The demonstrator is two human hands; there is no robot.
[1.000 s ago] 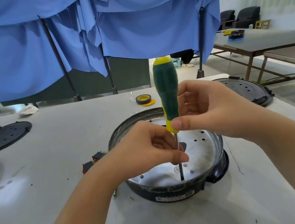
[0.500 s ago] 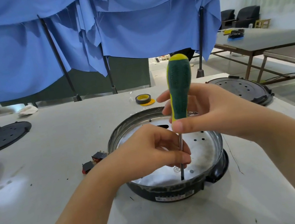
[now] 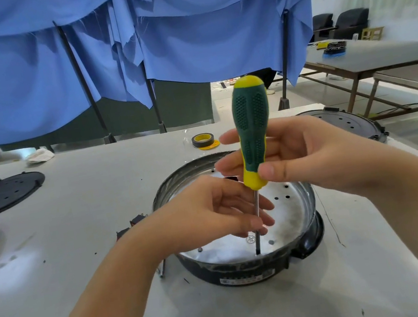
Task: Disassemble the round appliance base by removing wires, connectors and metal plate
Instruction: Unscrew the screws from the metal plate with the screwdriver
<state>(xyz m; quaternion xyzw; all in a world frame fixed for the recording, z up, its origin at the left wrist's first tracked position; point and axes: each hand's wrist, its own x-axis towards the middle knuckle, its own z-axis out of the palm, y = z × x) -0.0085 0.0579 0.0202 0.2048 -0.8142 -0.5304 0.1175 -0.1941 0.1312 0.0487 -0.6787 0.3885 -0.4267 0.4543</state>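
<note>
The round appliance base (image 3: 252, 269) sits on the white table, black outside with a shiny metal plate (image 3: 287, 214) inside it. A green and yellow screwdriver (image 3: 252, 134) stands nearly upright, its tip down on the plate near the front rim beside a screw (image 3: 250, 240). My right hand (image 3: 311, 157) holds the handle's lower part between thumb and fingers. My left hand (image 3: 212, 213) reaches into the base with its fingertips around the metal shaft.
Black round covers lie at the left (image 3: 2, 194) and the far right (image 3: 347, 125). A roll of tape (image 3: 202, 140) sits behind the base. Small black and red connectors (image 3: 130, 226) and a loose screw (image 3: 162, 270) lie left of the base.
The screwdriver handle has tilted a little to the right. My right hand's fingers have loosened and spread on the handle. My left hand's fingers have opened somewhat around the shaft.
</note>
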